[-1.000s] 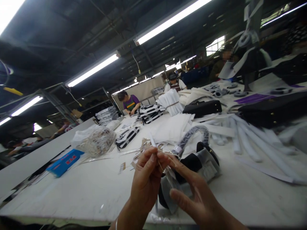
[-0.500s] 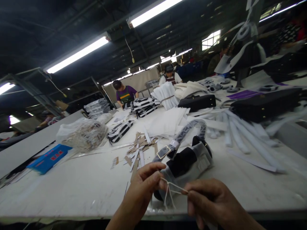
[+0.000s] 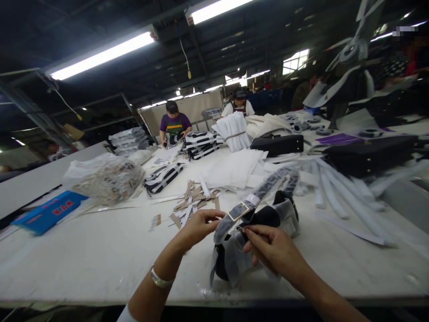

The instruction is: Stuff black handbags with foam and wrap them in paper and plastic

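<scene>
- Wrapped black handbag near front edge of table, between both hands.
- Left hand pinched on strap beside gold buckle.
- Right hand fingertips pinched on handbag's wrapping.
- Cardboard strips just behind; paper rolls right.

A long white bench carries the clutter. At its left edge lies a blue packet with red letters, and near it a clear plastic bag stuffed with tags. Brown cardboard strips lie scattered mid-bench, just in front of a striped bundle and a stack of white sheets. Farther back a black handbag rests beside tied white pieces. White paper tubes fan out to the right. A person in purple works at the far end.
</scene>
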Action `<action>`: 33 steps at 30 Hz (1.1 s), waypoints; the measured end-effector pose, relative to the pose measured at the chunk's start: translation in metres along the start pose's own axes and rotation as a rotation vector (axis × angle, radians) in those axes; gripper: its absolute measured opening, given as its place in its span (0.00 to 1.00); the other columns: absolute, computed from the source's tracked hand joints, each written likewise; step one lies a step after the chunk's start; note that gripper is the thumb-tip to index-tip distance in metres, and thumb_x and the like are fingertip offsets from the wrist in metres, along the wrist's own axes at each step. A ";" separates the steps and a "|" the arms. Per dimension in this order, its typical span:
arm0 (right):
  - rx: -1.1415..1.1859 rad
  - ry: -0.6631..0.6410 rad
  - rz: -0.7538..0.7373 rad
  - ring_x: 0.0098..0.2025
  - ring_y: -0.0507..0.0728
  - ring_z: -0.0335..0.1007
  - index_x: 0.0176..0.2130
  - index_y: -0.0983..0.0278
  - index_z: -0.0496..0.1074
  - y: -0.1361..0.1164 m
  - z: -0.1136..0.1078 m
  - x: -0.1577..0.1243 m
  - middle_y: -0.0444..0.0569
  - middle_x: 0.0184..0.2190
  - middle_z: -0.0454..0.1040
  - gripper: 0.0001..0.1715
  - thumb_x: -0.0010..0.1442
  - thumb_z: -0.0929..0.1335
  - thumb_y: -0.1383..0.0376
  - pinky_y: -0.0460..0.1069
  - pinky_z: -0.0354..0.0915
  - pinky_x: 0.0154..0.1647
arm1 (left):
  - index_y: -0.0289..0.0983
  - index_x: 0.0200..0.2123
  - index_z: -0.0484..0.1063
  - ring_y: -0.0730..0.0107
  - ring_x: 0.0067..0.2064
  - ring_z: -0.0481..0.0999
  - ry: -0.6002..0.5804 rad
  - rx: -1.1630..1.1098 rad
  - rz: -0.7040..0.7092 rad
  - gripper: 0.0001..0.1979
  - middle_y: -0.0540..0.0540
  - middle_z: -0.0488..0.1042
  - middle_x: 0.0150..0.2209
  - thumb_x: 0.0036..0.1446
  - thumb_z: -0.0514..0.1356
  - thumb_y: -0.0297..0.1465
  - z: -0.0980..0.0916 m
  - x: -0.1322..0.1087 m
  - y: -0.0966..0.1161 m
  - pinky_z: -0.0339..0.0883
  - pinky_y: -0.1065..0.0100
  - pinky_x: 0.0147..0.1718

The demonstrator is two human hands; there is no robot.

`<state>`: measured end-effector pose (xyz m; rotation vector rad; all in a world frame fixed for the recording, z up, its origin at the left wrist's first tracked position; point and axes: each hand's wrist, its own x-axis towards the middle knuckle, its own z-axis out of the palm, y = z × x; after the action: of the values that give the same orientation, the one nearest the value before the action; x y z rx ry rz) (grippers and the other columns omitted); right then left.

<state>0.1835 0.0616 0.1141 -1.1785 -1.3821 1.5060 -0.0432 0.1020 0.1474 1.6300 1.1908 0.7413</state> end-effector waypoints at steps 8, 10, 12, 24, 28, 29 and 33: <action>-0.039 -0.058 -0.055 0.23 0.55 0.76 0.46 0.69 0.78 -0.001 0.015 0.015 0.50 0.31 0.81 0.30 0.62 0.67 0.46 0.46 0.67 0.24 | 0.36 0.30 0.81 0.60 0.41 0.75 -0.292 -0.163 -0.005 0.11 0.45 0.79 0.34 0.45 0.73 0.35 -0.004 0.017 0.004 0.65 0.67 0.39; -0.041 -0.050 -0.077 0.24 0.56 0.77 0.49 0.68 0.77 0.000 0.013 0.013 0.50 0.31 0.81 0.30 0.62 0.67 0.46 0.46 0.69 0.25 | 0.35 0.31 0.80 0.65 0.38 0.74 -0.267 -0.254 -0.034 0.12 0.45 0.78 0.33 0.48 0.72 0.38 -0.004 0.014 0.000 0.65 0.69 0.37; -0.034 -0.056 -0.094 0.28 0.57 0.79 0.54 0.67 0.73 0.001 0.010 0.007 0.50 0.34 0.81 0.29 0.63 0.67 0.49 0.47 0.71 0.27 | 0.34 0.34 0.77 0.70 0.34 0.73 -0.192 -0.370 -0.058 0.13 0.47 0.76 0.32 0.54 0.69 0.40 -0.004 0.007 -0.006 0.65 0.70 0.36; -0.539 0.251 -0.877 0.44 0.56 0.80 0.46 0.57 0.77 0.026 0.004 -0.022 0.45 0.42 0.81 0.13 0.62 0.69 0.71 0.46 0.74 0.49 | 0.38 0.33 0.72 0.75 0.35 0.73 0.316 -1.006 0.042 0.13 0.55 0.65 0.25 0.56 0.67 0.41 0.026 -0.043 -0.038 0.69 0.70 0.44; -0.438 0.078 -0.974 0.50 0.57 0.76 0.46 0.58 0.75 0.005 0.013 -0.018 0.47 0.45 0.80 0.14 0.64 0.66 0.73 0.49 0.72 0.54 | 0.37 0.35 0.78 0.76 0.35 0.73 0.382 -0.976 0.097 0.13 0.50 0.76 0.36 0.49 0.72 0.38 0.035 -0.046 -0.039 0.68 0.69 0.46; -0.399 0.037 -0.954 0.49 0.56 0.77 0.45 0.59 0.74 -0.002 0.016 -0.015 0.47 0.44 0.80 0.12 0.65 0.65 0.72 0.48 0.72 0.52 | 0.37 0.37 0.79 0.76 0.34 0.73 0.392 -0.943 0.099 0.14 0.48 0.77 0.37 0.47 0.73 0.36 0.035 -0.046 -0.038 0.68 0.69 0.45; -0.378 0.022 -0.859 0.43 0.54 0.77 0.44 0.60 0.74 -0.021 0.028 0.000 0.47 0.40 0.79 0.10 0.68 0.63 0.68 0.45 0.72 0.45 | 0.36 0.40 0.81 0.73 0.30 0.71 0.398 -0.788 0.102 0.14 0.50 0.73 0.23 0.50 0.72 0.35 0.034 -0.042 -0.033 0.65 0.69 0.39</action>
<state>0.1552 0.0563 0.1341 -0.6358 -1.8756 0.6388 -0.0397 0.0539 0.1070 0.9047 0.8969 1.4323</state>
